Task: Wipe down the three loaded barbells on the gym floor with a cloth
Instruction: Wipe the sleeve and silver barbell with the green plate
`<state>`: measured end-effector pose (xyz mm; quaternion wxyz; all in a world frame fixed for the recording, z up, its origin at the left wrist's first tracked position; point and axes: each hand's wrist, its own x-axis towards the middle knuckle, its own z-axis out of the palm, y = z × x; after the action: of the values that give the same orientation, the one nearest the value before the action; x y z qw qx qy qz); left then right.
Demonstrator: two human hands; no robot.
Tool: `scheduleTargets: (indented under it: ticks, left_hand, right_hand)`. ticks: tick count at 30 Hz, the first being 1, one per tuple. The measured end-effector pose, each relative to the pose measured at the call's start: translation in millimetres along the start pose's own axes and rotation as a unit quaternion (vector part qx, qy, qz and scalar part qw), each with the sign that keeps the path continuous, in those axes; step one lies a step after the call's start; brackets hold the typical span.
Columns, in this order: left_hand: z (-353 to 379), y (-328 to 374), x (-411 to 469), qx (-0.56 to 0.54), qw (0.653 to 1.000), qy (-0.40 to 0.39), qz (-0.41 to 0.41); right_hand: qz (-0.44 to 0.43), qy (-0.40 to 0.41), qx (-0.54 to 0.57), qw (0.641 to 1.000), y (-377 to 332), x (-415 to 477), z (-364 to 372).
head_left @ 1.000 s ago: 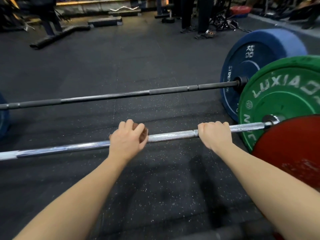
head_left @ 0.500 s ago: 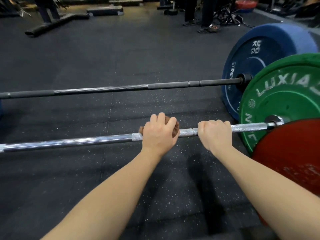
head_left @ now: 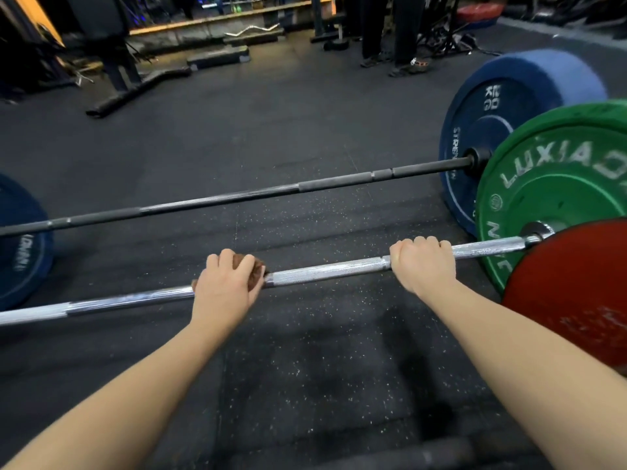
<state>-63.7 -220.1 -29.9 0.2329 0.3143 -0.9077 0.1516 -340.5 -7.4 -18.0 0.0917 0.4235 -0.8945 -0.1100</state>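
A chrome barbell (head_left: 325, 271) lies across the floor in front of me, with a green plate (head_left: 556, 195) on its right end. My left hand (head_left: 225, 288) holds a brown cloth (head_left: 255, 271) wrapped round the bar near its middle. My right hand (head_left: 424, 266) grips the bare bar further right, close to the green plate. Behind it lies a black barbell (head_left: 237, 197) with blue plates at the right (head_left: 502, 106) and the left (head_left: 20, 245). A red plate (head_left: 576, 286) of a nearer barbell shows at the right edge; its bar is a dark blur at the bottom.
Black rubber flooring (head_left: 271, 130) stretches ahead. Beyond it stand a bench frame (head_left: 112, 66), a low step platform (head_left: 219, 57), a curl bar (head_left: 252, 28) and a person's legs (head_left: 390, 32) near the back.
My left hand slid right along the chrome bar with the cloth, then back to the left. The right hand kept its grip. The view tilted up a little.
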Motion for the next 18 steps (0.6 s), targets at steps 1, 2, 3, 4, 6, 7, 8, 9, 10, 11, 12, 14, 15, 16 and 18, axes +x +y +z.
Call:
scheduleTargets:
  ticks: [1,2,3,4,6,7,8,9,10,11,12,14,15,16,18]
  left_hand:
    - [-1,2,-1,0.01,1.0,-0.01,-0.013]
    - [-3,6,0,0.018,0.999,-0.017,-0.025]
    - [-5,12,2,0.024,0.999,-0.025,-0.038]
    - [-7,17,4,0.029,0.998,-0.038,-0.05]
    - [-14,25,6,0.045,0.995,-0.068,-0.064]
    - [-17,30,6,0.057,0.993,-0.081,-0.063]
    - [-20,35,6,0.066,0.992,-0.091,-0.059]
    - [-23,40,5,0.067,0.991,-0.102,-0.053]
    - [-25,45,4,0.061,0.991,-0.113,-0.048]
    - [-26,47,3,0.053,0.99,-0.122,-0.042]
    - [-27,47,4,0.041,0.99,-0.132,-0.036]
    - [-28,38,8,0.01,0.987,-0.16,-0.024]
    - [-27,29,10,-0.002,0.984,-0.175,-0.023]
    - [-28,19,12,-0.008,0.982,-0.188,-0.031]
    - [-29,-7,13,-0.008,0.976,-0.207,-0.072]
  right_hand:
    - [0.012,0.02,0.021,1.0,-4,-1,0]
    - [0.017,0.049,0.058,0.997,-10,0,-1]
    - [0.005,0.07,0.089,0.994,-21,0,-4]
    - [-0.02,0.089,0.113,0.989,-34,-1,-8]
    - [-0.077,0.103,0.153,0.98,-70,-1,-20]
    - [-0.105,0.085,0.169,0.976,-89,-1,-26]
    - [-0.119,0.054,0.183,0.974,-107,-3,-32]
    - [-0.123,0.028,0.2,0.972,-120,-5,-34]
    - [-0.118,0.006,0.211,0.97,-127,-7,-34]
    - [-0.115,0.001,0.213,0.97,-130,-8,-32]
    - [-0.121,-0.002,0.203,0.972,-130,-9,-31]
    - [-0.145,-0.022,0.179,0.973,-124,-6,-27]
    - [-0.154,-0.038,0.175,0.972,-122,-4,-27]
    - [-0.157,-0.048,0.174,0.971,-120,-3,-29]
    - [-0.162,-0.058,0.153,0.973,-121,-1,-33]
